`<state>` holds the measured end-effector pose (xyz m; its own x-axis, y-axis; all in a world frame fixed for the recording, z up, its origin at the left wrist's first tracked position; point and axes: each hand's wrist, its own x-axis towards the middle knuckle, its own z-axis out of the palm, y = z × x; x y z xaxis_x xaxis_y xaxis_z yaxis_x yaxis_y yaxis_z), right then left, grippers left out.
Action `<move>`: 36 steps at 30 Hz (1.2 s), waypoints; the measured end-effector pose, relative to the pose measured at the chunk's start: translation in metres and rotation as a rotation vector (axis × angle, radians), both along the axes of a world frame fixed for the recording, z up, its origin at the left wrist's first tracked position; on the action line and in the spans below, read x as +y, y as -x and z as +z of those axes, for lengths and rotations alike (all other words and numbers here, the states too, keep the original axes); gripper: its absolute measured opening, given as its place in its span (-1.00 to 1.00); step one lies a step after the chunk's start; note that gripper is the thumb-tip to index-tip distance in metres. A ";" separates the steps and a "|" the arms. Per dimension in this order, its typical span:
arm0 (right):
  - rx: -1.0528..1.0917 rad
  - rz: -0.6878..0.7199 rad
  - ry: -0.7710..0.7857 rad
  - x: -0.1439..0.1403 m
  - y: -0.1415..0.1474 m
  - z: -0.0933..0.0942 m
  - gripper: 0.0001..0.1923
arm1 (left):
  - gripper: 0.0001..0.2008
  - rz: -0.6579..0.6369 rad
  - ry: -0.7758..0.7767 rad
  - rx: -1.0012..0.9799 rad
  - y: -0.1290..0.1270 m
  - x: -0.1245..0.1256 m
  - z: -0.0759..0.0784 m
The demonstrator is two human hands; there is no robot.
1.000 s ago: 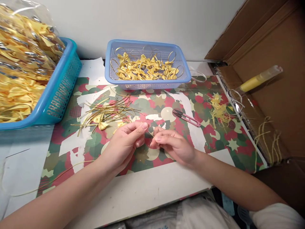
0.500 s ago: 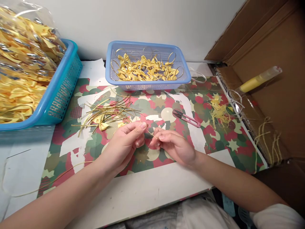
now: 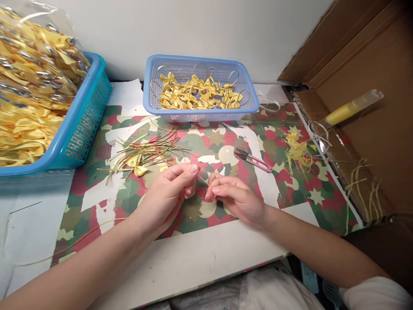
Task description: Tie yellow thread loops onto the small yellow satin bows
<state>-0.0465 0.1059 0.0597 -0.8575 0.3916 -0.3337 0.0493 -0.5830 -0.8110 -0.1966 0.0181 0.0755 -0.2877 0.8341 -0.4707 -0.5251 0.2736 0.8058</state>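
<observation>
- Little has moved since the earlier frames: both hands stay close together over the patterned mat [image 3: 290, 189], fingers shifting slightly.
- Left hand [image 3: 167, 196] pinches one end of a thin gold wire tie [image 3: 202, 180]; right hand [image 3: 234, 196] pinches the other end.
- Light, springy and slippery by the look of it, the tie is best gripped near its ends.
- Beyond lie loose gold ties [image 3: 145, 150], pink snips [image 3: 253, 159] and a basket [image 3: 251, 103] of bows.

A single head-worn camera looks forward and steeply down, close over a patterned tabletop [image 3: 226, 142]. The back wall [image 3: 193, 30] fills the top edge, a cardboard box [image 3: 371, 129] the right, forearms entering from below.
</observation>
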 end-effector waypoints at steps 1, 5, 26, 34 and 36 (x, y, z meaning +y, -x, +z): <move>0.004 -0.002 -0.004 0.000 0.000 0.000 -0.85 | -0.63 0.002 -0.010 0.001 0.000 0.000 0.001; -0.003 -0.015 -0.007 -0.001 0.001 0.000 -0.86 | -0.67 -0.018 -0.046 -0.028 -0.001 0.000 0.004; 0.006 0.007 -0.025 -0.003 0.000 -0.003 -0.86 | -0.71 0.013 -0.066 0.108 -0.005 -0.001 0.004; -0.012 0.037 -0.018 -0.004 0.000 -0.004 -0.83 | -0.83 0.037 -0.142 0.192 -0.007 -0.004 0.003; -0.018 0.035 -0.022 -0.004 0.000 -0.004 -0.82 | -0.84 0.043 -0.145 0.199 -0.007 -0.005 0.002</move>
<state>-0.0461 0.1023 0.0554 -0.8650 0.3686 -0.3405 0.0839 -0.5627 -0.8224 -0.1898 0.0132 0.0780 -0.3991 0.8740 -0.2773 -0.3612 0.1281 0.9236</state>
